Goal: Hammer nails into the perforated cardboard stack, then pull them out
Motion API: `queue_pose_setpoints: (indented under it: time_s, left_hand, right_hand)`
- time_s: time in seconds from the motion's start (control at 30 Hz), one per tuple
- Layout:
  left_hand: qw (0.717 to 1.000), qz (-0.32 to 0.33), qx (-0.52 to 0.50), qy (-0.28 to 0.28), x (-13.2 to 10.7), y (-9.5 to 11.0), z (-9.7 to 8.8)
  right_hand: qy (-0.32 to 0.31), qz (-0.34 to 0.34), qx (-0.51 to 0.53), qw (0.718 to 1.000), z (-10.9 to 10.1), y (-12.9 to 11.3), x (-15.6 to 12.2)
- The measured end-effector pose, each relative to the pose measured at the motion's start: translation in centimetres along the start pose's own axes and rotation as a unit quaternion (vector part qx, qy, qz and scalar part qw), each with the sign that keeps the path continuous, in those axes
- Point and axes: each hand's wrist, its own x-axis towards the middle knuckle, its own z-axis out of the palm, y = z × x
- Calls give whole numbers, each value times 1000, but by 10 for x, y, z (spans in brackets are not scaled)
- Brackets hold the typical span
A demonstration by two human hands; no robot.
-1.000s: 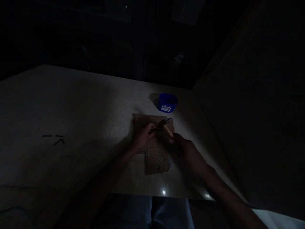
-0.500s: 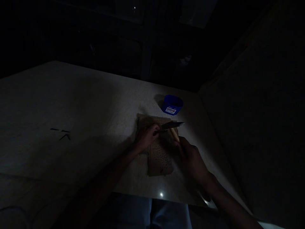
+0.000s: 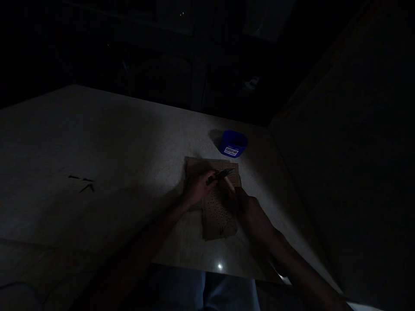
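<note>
The scene is very dark. A brown wooden board point(image 3: 216, 211) dotted with many small holes lies on the pale table point(image 3: 113, 142). My left hand point(image 3: 197, 189) rests on the board's far part, fingers pinched on a small dark object, probably a nail, too dim to name. My right hand point(image 3: 251, 211) is closed round the wooden handle of a hammer point(image 3: 227, 178). The hammer's dark head is low over the board, right beside my left fingertips.
A blue tub with a white label point(image 3: 233, 144) stands just beyond the board. A few dark nails point(image 3: 82, 182) lie loose on the table far to the left. The table's near edge runs close below the board; a dark wall rises at right.
The hammer head rose up and to the right half a second ago and has come back down beside my left fingers. My left hand has stayed on the board.
</note>
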Motion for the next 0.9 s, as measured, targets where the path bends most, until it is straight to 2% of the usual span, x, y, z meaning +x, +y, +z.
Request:
queue_pose_setpoints:
  time_s: [0.07,0.17,0.33,0.43,0.5,0.6,0.67,0.77,0.9]
  left_hand:
    - [1000,-1,2,2,0,2,-1]
    - [1000,0,-14,-3,0,2,-1]
    - [1000,-7,-23,-2,1,0,2]
    - [999,-25,-48,1,2,1,2]
    - [998,-27,-61,-3,2,2,2]
    - [997,-15,-74,0,1,3,1]
    - [997,-11,-81,6,1,3,1]
    - [996,-14,-82,8,1,2,2]
    - [996,-20,-89,8,2,-1,3]
  right_hand:
    - [0,-5,0,1000,-1,0,2]
    - [35,-24,11,999,1,1,3]
    - [-8,-7,23,1000,1,3,5]
    - [38,-24,89,995,2,4,2]
    - [74,-16,189,979,8,7,0]
    - [93,43,366,925,26,13,-3]
    - [100,71,436,892,40,17,-5]
    - [112,89,477,867,56,20,-9]
    - [140,94,485,858,67,18,-15]
